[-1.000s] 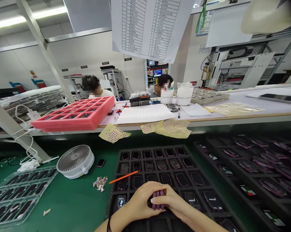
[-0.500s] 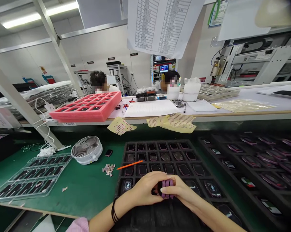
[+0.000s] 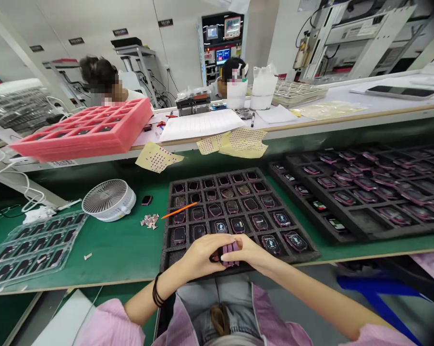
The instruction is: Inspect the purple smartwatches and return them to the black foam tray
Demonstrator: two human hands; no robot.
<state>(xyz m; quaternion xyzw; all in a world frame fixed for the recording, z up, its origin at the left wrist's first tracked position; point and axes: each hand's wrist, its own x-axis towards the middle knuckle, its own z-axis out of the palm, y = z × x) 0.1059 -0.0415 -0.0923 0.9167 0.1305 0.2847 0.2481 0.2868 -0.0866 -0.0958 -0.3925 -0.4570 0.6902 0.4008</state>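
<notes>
A smartwatch (image 3: 229, 253) with a pinkish-purple ribbed strap and a black case is held horizontally between the left hand (image 3: 202, 257) and the right hand (image 3: 249, 252). The fingers partly hide it, and its screen cannot be seen. It sits just above the near edge of a black foam tray (image 3: 299, 256).

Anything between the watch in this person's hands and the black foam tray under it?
Nothing visible stands between them. The purple-strapped watch is held by the left hand and right hand over the front of the black foam tray. Only the hands themselves partly cover it; whether it touches the tray is hidden.
</notes>
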